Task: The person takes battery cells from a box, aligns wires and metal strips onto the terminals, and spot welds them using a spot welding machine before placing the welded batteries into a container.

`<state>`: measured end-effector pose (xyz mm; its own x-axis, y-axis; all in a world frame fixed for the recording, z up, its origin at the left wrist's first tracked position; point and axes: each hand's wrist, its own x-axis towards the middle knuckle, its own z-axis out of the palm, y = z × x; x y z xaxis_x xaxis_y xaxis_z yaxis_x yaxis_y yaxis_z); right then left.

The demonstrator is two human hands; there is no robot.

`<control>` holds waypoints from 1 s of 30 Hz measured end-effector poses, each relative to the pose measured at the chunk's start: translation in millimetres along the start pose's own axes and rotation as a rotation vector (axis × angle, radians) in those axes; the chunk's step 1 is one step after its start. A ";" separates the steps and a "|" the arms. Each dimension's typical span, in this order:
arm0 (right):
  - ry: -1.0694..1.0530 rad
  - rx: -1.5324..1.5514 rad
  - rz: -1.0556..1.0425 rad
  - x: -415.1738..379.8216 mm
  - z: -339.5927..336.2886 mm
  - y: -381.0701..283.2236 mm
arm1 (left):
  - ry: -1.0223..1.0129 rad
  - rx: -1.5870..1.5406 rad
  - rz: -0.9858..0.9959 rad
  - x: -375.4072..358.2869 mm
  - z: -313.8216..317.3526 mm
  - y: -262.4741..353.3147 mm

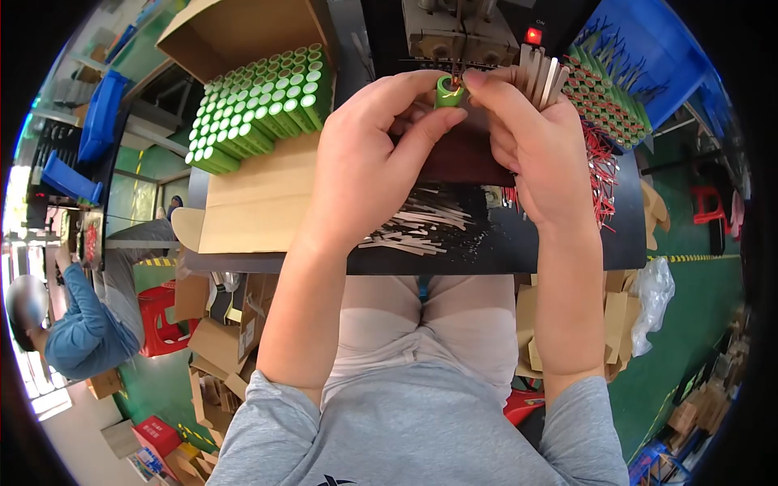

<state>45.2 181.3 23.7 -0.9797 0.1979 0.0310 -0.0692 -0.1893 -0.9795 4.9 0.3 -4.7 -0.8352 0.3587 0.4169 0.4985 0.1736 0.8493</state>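
Observation:
A green cylindrical battery cell (447,97) sits between the thumb and fingers of my left hand (369,142), its end turned up under the electrodes of a spot welder (462,36). My right hand (531,134) is closed around several flat metal strips (541,77) that stick up between its fingers. Its thumb and forefinger pinch close to the cell's top; what lies right between those fingertips is too small to make out. Below my hands, more metal strips (425,223) are scattered on the black table (502,261).
At the left, an open cardboard box (259,212) holds rows of green cells (263,101). Cells with leads (612,97) stand by a blue bin (648,40) at the right, near red wires (601,174). A person in a blue top (89,324) sits far left.

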 end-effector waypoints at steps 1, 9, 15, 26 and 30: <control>0.016 -0.012 0.008 -1.8 0.0 -1.4 | -0.003 -0.003 -0.004 -0.4 0.2 0.1; 0.362 -0.258 -0.057 -32.5 -38.3 5.4 | -0.035 -0.041 -0.007 -3.8 -5.3 1.5; 0.286 -0.951 -0.220 -61.3 -76.3 49.0 | -0.085 0.109 0.170 -9.9 -16.6 12.9; 0.266 -1.119 -0.278 -66.5 -75.0 60.0 | 0.024 0.106 -0.103 1.3 -21.0 41.4; 0.312 -1.077 -0.278 -66.2 -75.2 66.5 | 0.053 -0.109 -0.095 8.2 -3.4 20.1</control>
<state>119.6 227.9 -58.5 -0.8564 0.3616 0.3686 0.0683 0.7870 -0.6132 7.4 3.6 16.9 -0.8901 0.2959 0.3466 0.3905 0.1032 0.9148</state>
